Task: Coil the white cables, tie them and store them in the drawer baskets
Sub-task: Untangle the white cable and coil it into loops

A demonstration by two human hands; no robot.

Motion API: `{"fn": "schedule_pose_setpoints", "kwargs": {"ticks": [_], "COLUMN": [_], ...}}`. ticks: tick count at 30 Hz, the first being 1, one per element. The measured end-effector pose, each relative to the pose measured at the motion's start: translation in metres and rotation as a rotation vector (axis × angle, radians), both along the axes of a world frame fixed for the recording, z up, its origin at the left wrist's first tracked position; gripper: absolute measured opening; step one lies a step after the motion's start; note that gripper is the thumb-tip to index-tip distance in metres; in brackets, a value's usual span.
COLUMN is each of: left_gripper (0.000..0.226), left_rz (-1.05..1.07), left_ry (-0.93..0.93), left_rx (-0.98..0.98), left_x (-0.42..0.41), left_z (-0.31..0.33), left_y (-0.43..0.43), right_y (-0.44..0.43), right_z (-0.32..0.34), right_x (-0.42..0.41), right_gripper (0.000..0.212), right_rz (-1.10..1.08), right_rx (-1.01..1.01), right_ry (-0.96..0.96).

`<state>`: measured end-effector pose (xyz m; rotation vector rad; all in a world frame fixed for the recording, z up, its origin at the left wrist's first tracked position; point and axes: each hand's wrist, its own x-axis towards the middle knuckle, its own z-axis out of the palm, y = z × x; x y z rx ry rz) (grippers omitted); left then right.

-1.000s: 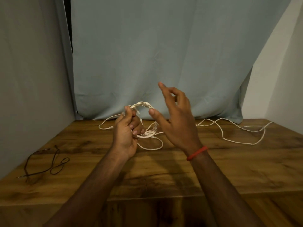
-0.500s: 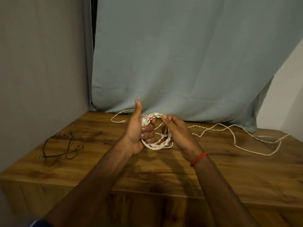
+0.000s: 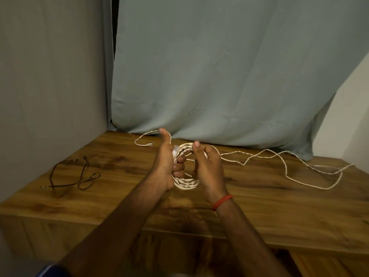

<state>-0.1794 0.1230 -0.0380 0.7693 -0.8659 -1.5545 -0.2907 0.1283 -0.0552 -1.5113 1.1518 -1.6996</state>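
White cable (image 3: 186, 183) is held as a coil just above the middle of the desk (image 3: 259, 212). Its left side is gripped by the left hand (image 3: 166, 162), fingers curled through the loops and thumb raised. Its top is pinched by the right hand (image 3: 208, 164). The uncoiled length is trailed over the desk toward 3 o'clock, and a short end toward 11 o'clock. A black cable (image 3: 73, 176) is seen at 9 o'clock, well apart.
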Motion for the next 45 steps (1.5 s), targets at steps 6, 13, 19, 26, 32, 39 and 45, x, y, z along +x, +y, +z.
{"fn": "schedule_pose_setpoints", "kwargs": {"ticks": [6, 13, 19, 26, 32, 39, 45], "left_gripper": [0.08, 0.081, 0.085, 0.057, 0.04, 0.042, 0.043], "left_rz": [0.104, 0.12, 0.075, -0.043, -0.019, 0.297, 0.316], "left_ry": [-0.209, -0.241, -0.313, -0.141, -0.115, -0.36, -0.257], "left_rx": [-0.028, -0.019, -0.006, -0.176, -0.256, -0.304, -0.306], "left_x": [-0.005, -0.015, -0.012, -0.007, -0.009, -0.017, -0.015], "left_z": [-0.007, -0.008, -0.007, -0.019, -0.021, -0.014, -0.028], "left_y": [-0.001, -0.003, 0.0, 0.004, 0.017, 0.029, 0.036], "right_y": [0.002, 0.014, 0.01, 0.007, 0.008, 0.017, 0.016], "right_z": [-0.003, 0.016, 0.005, -0.001, 0.002, -0.004, -0.009], "right_x": [-0.01, -0.013, -0.02, -0.021, -0.023, -0.013, -0.008], "right_gripper": [0.016, 0.043, 0.03, 0.021, 0.021, 0.01, 0.014], "right_rz": [-0.094, -0.197, -0.131, -0.197, -0.212, -0.194, -0.24], "right_rx": [-0.169, -0.453, -0.47, -0.494, -0.468, -0.421, -0.423], "right_ry": [0.295, 1.083, 0.957, 0.615, 0.466, 0.363, 0.291]}}
